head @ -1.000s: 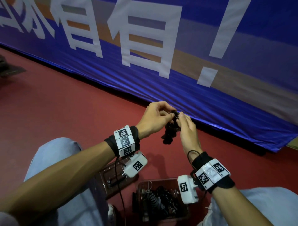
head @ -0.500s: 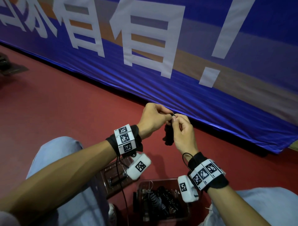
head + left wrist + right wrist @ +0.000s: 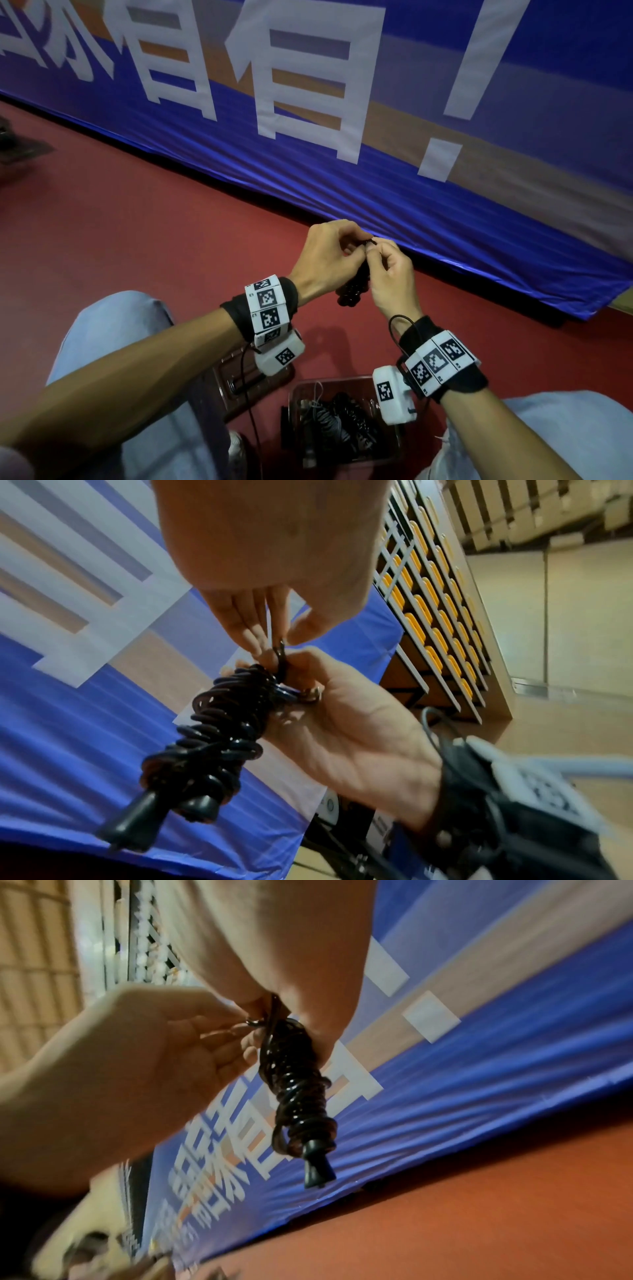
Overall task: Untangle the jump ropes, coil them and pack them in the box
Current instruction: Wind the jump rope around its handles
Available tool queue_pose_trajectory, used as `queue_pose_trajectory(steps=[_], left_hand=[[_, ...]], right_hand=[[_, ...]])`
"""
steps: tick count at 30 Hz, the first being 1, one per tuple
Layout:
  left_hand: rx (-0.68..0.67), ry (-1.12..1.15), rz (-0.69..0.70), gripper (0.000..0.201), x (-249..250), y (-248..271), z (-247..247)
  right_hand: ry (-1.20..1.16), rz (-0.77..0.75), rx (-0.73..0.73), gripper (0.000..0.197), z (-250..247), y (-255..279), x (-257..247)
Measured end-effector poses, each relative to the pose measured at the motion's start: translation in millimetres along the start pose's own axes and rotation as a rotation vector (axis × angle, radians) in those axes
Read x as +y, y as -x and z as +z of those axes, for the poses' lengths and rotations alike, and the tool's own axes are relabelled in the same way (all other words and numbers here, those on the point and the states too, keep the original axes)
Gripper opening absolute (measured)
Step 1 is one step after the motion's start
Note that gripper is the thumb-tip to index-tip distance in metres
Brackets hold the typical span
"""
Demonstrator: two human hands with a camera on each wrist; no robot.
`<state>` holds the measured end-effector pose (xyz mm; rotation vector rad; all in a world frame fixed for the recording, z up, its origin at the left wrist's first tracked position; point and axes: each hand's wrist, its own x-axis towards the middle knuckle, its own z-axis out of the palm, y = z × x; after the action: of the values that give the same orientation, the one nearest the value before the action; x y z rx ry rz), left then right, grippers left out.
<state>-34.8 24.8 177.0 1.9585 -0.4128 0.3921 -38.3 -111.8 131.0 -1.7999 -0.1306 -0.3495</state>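
That black coiled jump rope bundle [image 3: 354, 284] hangs between your hands now, tighter than a second ago, so you're probably tucking in the cord end. Left hand [image 3: 325, 260] and right hand [image 3: 390, 270] both pinch its top. The clear plastic box [image 3: 394, 442] sits below your wrists.

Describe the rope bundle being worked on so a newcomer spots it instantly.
Below the blue banner, over the red floor, the left hand and right hand meet. The black coiled jump rope hangs between them, unlike the ropes lying in the box.
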Motion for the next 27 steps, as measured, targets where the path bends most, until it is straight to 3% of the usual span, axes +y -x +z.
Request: queue_pose_trajectory(steps=[5,8,12,14,18,24,27], left_hand=[[-0.209,0.374,-0.174,0.019,-10,-13,-3],[-0.303,0.483,-0.247,0.027,-15,-21,-8],[-0.351,0.485,-0.361,0.018,-23,-25,-8],[-0.349,0.465,-0.414,0.016,-26,-24,-5],[-0.342,0.422,-0.490,0.026,-26,-23,2],[-0.356,0.419,-0.576,0.034,-31,-21,6],[-0.341,0.300,-0.592,0.041,-32,-20,9]], right_hand=[[-0.579,0.260,-0.039,0.027,-8,-5,-13],[-0.667,0.338,-0.079,0.019,-11,-4,-18],[-0.688,0.411,-0.011,0.006,-12,-3,-16],[-0.681,0.415,0.000,0.019,-11,-3,-13],[-0.467,0.308,-0.065,0.020,2,3,-5],[-0.368,0.353,-0.056,0.036,11,11,-4],[-0.182,0.395,-0.057,0.043,18,13,3]])
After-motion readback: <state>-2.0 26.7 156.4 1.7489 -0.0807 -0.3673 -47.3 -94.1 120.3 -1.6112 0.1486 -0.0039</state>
